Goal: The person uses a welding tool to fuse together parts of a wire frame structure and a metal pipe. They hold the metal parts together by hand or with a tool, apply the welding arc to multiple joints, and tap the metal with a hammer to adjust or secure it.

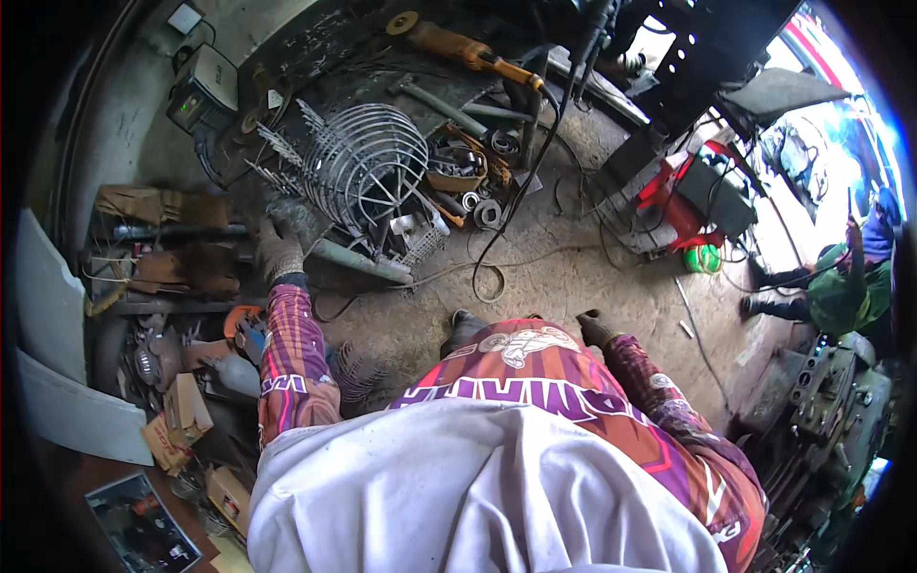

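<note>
My left hand (280,250), in a grey work glove, is at the left corner of the cluttered metal workbench (358,258). Its fingertips blend into the dark surface there, so I cannot make out their grip. Just beyond it stands a round cage of coiled metal wire (377,158) with spokes, and wavy metal strips (287,148) lie at its left. My right hand (597,329), in a dark glove, hangs low beside my right leg, away from the bench. How its fingers are bent is unclear, and nothing visible sticks out of it.
An orange angle grinder (468,57) and a hammer (444,107) lie on the bench. Black cable (489,272) loops over the floor. Red equipment (673,205) stands at right, near a crouching person (850,277) beside bright light. Cluttered shelves (172,306) line the left.
</note>
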A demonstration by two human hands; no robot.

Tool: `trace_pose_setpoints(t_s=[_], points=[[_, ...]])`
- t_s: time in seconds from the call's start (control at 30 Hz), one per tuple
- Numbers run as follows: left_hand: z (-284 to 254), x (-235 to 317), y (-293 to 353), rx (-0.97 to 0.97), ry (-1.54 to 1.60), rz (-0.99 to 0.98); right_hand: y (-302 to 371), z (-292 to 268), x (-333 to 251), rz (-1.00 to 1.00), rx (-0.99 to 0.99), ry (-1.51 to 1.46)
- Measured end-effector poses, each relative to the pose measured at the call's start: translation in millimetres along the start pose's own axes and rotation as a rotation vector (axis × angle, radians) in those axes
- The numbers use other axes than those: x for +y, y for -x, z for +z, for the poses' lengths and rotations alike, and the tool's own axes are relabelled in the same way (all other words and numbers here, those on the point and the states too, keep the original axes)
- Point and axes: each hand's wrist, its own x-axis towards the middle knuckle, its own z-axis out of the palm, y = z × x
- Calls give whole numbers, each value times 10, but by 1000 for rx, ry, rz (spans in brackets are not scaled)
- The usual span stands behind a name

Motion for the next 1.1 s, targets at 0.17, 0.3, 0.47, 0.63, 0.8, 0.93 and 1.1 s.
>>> trace_pose_setpoints(t_s=[0.17, 0.3, 0.47, 0.63, 0.8, 0.93, 1.1], points=[[-148, 185, 26, -29, -232, -6, 207, -31, 1411, 52, 97, 26], [-76, -86, -32, -91, -74, -208, 289, 99, 2322, -50, 86, 227], [-130, 27, 105, -4, -59, -159, 435, -65, 2079, -54, 29, 394], [37, -37, -8, 32, -3, -96, 258, -108, 1511, -212, 32, 509], [37, -179, -4, -4, -99, -179, 251, 11, 317, -145, 26, 116], [67, -31, -16, -15, -121, -181, 180, 3, -34, -105, -30, -49], [-62, -58, 40, -60, -101, -219, 340, 20, -163, -230, -25, 248]])
